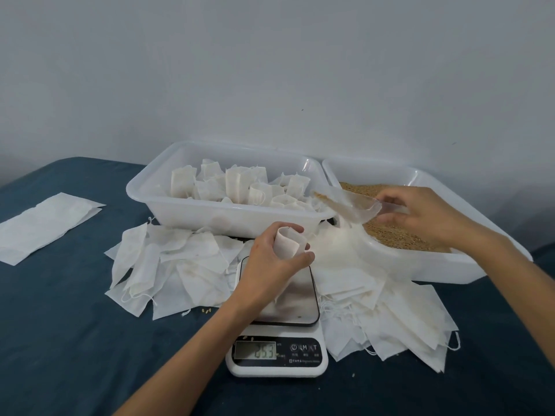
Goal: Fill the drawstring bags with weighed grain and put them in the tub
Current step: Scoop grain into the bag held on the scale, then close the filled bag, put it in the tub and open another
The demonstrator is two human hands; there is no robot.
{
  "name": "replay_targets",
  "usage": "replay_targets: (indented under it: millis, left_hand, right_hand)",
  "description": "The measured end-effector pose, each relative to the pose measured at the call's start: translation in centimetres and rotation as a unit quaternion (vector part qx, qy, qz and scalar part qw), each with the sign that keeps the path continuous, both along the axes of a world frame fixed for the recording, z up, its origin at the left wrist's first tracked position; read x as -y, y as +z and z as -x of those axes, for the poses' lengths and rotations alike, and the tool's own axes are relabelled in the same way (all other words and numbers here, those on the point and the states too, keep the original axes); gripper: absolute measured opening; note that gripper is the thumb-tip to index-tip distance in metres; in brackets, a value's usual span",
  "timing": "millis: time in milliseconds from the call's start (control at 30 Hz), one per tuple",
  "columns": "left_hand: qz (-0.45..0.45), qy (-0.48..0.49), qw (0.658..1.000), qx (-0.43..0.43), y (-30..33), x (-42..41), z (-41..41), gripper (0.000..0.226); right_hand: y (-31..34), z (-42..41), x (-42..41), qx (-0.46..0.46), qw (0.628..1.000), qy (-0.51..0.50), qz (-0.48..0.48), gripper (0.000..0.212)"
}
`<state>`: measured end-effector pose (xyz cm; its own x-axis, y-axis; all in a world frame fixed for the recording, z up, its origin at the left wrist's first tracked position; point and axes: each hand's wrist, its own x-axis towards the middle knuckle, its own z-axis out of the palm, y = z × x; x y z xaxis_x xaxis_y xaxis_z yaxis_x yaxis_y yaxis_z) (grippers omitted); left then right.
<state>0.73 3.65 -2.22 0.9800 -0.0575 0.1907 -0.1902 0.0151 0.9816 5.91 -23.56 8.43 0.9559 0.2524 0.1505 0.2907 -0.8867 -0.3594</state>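
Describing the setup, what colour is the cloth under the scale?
Dark teal-blue cloth, plain, seen in the head view.

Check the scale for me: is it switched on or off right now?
On. The scale has digits lit on its display, though they are too blurred to read surely. The left hand holds a bag over its platform.

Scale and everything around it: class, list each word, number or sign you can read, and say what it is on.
"25.3", as best it reads, blurred: display of the scale.
"M" and "T", beside a power sign: scale buttons.
Small print under the buttons: too small to read.
Bags, tubs, scoop: no text visible.
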Motion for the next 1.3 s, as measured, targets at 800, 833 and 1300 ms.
replay_targets:
  millis: [800, 833, 1300]
  left_hand:
    - [-0.028, -0.004, 0.999, -0.025, -0.4, -0.3, -0.4, 0.024]
    - [-0.038, -0.003, 0.999, -0.026, -0.5, -0.2, -0.5, 0.019]
    - [0.037, 0.076, 0.994, 0.062, 2.9, -3.9, -1.1, 0.027]
  right_hand:
    - [-6.4, -6.5, 6.1, -0.120, 0.923, -0.272, 0.246, 0.021]
    - [-6.2, -6.4, 6.0, -0.120, 0.922, -0.270, 0.251, 0.020]
    - [-7.3, 4.7, -9.7, 0.225, 0.948, 0.049, -0.219, 0.010]
